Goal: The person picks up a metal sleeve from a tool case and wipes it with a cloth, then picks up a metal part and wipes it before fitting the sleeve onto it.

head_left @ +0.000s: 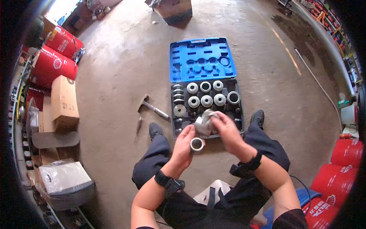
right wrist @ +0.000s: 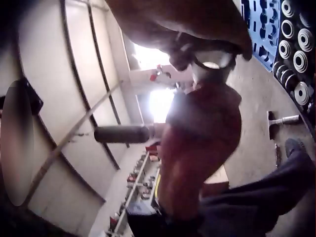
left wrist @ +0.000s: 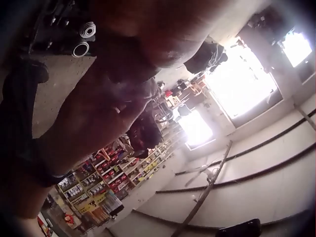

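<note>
My left hand (head_left: 182, 149) is raised over the near edge of the tool case and grips a metal tube (head_left: 197, 150), its round open end facing up toward the head camera. The right wrist view shows the tube's long side (right wrist: 121, 134) sticking out past the fingers. Beside it, my right hand (head_left: 230, 135) holds a shiny metal ring-ended piece (head_left: 204, 125) by its upper part, blurred in the head view. That piece overlaps the left fingertips there. Its round opening shows under the right hand in the right wrist view. Both palms are largely hidden.
Beyond the hands lies an opened case with a blue lid (head_left: 202, 55) and several stepped metal sleeves (head_left: 206, 101) in its black tray. A hammer (head_left: 154, 108) and a small slim tool (head_left: 139, 124) lie left on the floor. Red drums (head_left: 53, 65) and a cardboard box (head_left: 64, 99) stand farther left.
</note>
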Action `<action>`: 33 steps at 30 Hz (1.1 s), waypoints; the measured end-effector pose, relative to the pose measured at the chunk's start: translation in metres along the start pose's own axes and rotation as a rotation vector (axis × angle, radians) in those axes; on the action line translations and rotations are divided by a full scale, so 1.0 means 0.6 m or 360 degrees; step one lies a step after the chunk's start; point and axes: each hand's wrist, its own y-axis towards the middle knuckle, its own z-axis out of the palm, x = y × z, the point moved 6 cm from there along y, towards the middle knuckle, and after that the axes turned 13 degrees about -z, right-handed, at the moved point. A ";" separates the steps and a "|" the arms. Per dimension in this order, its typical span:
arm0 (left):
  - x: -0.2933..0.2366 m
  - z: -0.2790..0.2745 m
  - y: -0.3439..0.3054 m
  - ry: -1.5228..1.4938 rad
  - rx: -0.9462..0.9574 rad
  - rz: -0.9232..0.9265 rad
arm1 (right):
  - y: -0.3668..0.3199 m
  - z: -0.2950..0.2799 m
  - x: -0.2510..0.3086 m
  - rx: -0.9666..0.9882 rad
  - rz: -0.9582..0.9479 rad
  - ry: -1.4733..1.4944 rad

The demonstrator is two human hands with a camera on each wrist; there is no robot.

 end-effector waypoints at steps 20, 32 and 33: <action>-0.015 0.006 -0.071 0.1934 0.0077 0.1056 | -0.003 0.072 -0.012 0.0624 0.0435 -0.0077; 0.014 -0.022 -0.014 0.0761 0.0103 -0.0005 | -0.020 0.077 0.019 0.0354 -0.0672 -0.0816; 0.009 -0.023 -0.019 0.0670 0.0098 0.0034 | -0.024 0.088 0.031 0.0412 -0.0732 -0.0896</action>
